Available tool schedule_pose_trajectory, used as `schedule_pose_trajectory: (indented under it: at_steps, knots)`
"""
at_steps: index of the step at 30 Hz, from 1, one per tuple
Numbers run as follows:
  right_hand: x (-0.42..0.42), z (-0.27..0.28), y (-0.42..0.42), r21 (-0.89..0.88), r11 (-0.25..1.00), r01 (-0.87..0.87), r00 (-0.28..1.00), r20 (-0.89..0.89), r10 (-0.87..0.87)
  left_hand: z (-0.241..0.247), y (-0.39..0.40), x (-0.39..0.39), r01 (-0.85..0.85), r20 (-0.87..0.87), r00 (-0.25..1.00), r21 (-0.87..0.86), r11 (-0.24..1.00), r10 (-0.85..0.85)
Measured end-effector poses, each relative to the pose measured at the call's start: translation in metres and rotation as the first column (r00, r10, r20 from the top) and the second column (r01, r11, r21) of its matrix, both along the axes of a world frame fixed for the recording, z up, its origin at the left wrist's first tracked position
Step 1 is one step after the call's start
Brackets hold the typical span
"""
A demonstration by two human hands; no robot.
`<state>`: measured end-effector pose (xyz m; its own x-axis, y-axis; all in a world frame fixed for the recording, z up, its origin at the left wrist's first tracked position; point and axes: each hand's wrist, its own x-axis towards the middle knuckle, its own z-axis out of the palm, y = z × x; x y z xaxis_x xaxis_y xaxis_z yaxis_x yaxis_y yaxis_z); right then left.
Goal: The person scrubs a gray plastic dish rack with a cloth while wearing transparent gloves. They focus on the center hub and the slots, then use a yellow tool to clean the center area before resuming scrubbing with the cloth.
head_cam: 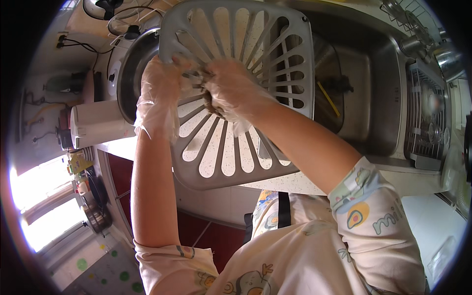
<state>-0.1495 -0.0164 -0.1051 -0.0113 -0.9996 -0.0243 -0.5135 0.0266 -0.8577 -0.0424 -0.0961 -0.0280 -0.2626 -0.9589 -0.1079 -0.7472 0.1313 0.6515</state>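
Note:
A grey panel (pixel 236 180) with long slots fanning out from its middle lies tilted over the counter and the sink's left side. Both hands wear clear plastic gloves. My right hand (pixel 232 86) is at the panel's centre, its fingers closed around a dark brown, stringy wad (pixel 212 103). Over the panel's left part, my left hand (pixel 160 84) has its fingertips near that wad. Motion blur hides whether the left fingers grip the wad or the panel.
A stainless steel sink (pixel 376 110) is at the right, with a yellow stick (pixel 328 99) in it. Beyond stands a dish rack (pixel 427 110). A metal basin (pixel 129 73), a white container (pixel 101 123) and a glass lid (pixel 129 22) are on the left.

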Motion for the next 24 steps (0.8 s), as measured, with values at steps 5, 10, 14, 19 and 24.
schedule_pose_trajectory:
  at_steps: [5,10,14,19,24]
  knots:
    - [0.000,0.009,0.005,0.610,0.791,0.033,0.335,0.739,-0.584,0.001,0.008,-0.011,-0.143,-0.278,0.943,0.165,0.976,0.185]
    - [-0.004,0.021,0.006,-0.268,0.947,-0.180,0.944,-0.317,0.089,-0.006,-0.001,0.002,-0.113,-0.288,0.943,0.200,0.973,0.169]
    - [0.003,0.012,-0.002,0.558,0.828,0.052,0.423,0.739,-0.524,-0.011,-0.008,0.006,-0.101,-0.121,0.986,0.105,0.989,0.113]
    - [0.002,-0.030,-0.009,0.156,0.988,0.018,0.873,0.479,-0.091,-0.005,-0.009,-0.001,0.165,0.363,0.921,-0.037,0.986,-0.140]
    - [-0.006,0.032,0.009,0.620,0.783,-0.050,0.378,0.738,-0.559,0.002,0.007,-0.001,-0.033,-0.138,0.989,0.112,0.993,0.048]
